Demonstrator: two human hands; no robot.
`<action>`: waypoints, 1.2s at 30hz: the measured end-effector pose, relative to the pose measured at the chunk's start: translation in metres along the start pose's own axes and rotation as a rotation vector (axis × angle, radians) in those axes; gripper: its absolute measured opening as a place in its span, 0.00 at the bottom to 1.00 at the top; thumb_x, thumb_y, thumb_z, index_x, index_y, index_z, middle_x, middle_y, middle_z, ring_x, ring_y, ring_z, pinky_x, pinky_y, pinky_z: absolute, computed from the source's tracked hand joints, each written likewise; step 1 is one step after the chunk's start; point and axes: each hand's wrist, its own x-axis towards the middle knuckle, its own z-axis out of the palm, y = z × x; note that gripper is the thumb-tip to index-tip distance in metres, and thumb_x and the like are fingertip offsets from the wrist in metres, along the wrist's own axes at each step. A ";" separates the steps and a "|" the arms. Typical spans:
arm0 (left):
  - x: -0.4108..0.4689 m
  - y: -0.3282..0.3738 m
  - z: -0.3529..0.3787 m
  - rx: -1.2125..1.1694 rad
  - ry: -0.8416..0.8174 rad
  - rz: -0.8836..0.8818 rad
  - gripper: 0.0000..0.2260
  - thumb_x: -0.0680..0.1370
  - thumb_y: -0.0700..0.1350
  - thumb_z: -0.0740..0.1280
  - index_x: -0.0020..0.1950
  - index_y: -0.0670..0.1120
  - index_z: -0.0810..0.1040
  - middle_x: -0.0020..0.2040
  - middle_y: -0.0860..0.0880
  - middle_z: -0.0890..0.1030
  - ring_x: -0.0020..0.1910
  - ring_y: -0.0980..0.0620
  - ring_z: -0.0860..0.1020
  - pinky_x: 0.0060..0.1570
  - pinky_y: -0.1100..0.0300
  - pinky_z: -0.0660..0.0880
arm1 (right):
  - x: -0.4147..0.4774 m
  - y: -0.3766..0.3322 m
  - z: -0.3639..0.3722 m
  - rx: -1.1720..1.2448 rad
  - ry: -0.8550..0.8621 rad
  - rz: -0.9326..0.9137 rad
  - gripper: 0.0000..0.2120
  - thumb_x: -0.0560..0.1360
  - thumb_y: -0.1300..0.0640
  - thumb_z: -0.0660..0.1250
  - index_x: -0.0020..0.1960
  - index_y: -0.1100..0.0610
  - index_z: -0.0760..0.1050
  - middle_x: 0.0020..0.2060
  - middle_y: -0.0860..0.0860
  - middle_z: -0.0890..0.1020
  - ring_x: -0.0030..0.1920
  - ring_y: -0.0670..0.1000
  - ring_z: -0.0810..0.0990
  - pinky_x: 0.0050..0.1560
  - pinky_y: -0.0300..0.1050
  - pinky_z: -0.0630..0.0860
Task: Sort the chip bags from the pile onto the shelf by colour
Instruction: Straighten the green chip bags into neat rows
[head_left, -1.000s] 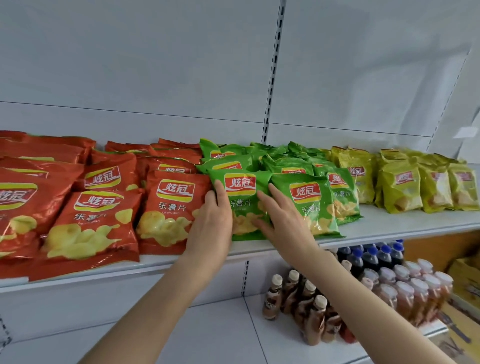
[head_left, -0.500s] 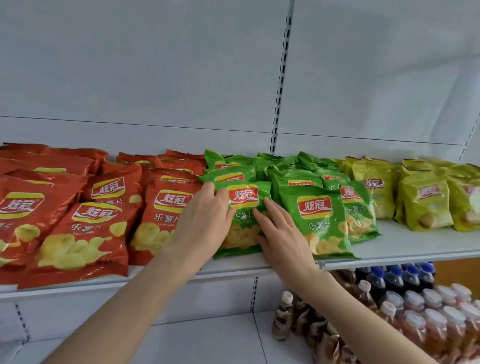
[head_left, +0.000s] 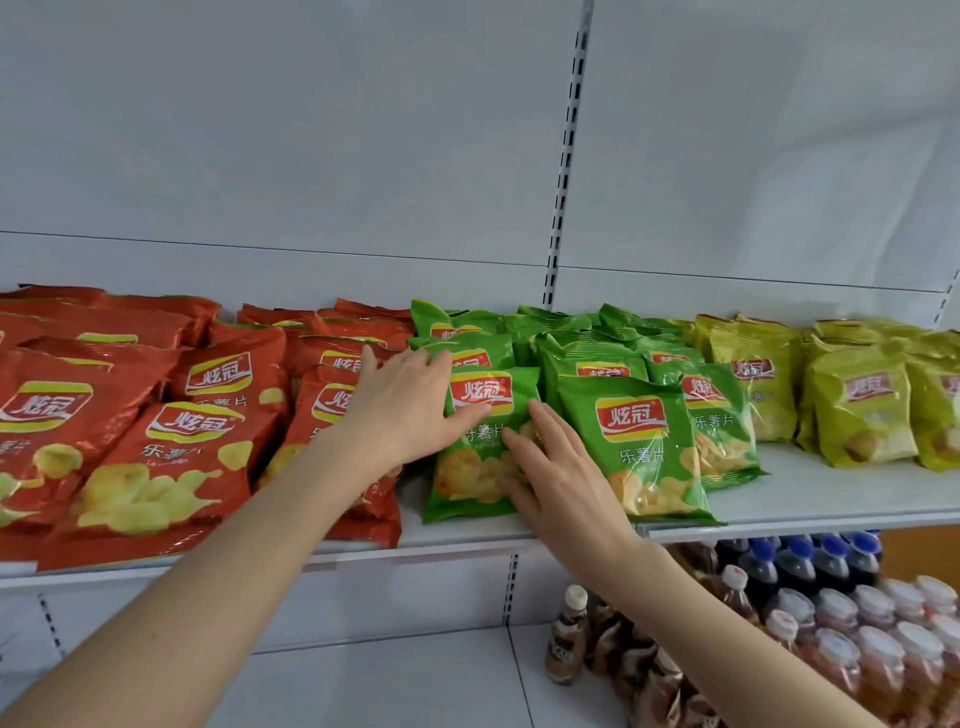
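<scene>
While the flat right hand (head_left: 563, 480) is pressing the green bag (head_left: 460, 486), the open left hand (head_left: 402, 415) is sliding to its ten o'clock, settling it.

two hands (head_left: 405, 415) (head_left: 566, 483), two shelves (head_left: 831, 496) (head_left: 389, 675), three bag colours (head_left: 156, 467) (head_left: 644, 447) (head_left: 862, 410)

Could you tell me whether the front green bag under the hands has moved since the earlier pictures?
No. The front green bag keeps its place behind the shelf edge and beside the front red bag; only the camera shifted.
</scene>
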 end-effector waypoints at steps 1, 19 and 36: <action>0.001 0.000 0.001 -0.015 0.003 0.019 0.34 0.76 0.67 0.54 0.74 0.45 0.60 0.70 0.47 0.69 0.70 0.48 0.66 0.71 0.38 0.53 | 0.000 0.000 0.001 -0.002 -0.011 0.000 0.18 0.65 0.61 0.76 0.53 0.64 0.78 0.56 0.68 0.77 0.57 0.67 0.77 0.43 0.55 0.79; -0.004 0.001 0.005 -0.105 0.102 0.089 0.29 0.80 0.61 0.52 0.77 0.47 0.56 0.78 0.48 0.56 0.77 0.49 0.50 0.72 0.42 0.46 | 0.002 -0.007 0.001 0.001 -0.073 0.057 0.21 0.62 0.67 0.77 0.54 0.65 0.77 0.58 0.69 0.76 0.59 0.68 0.75 0.53 0.56 0.75; -0.037 0.024 0.030 -0.177 0.309 0.312 0.27 0.78 0.51 0.64 0.75 0.48 0.61 0.78 0.43 0.53 0.77 0.46 0.48 0.68 0.55 0.38 | -0.001 0.061 -0.029 0.022 -0.264 0.360 0.41 0.68 0.30 0.37 0.76 0.51 0.52 0.76 0.51 0.48 0.75 0.49 0.40 0.72 0.53 0.38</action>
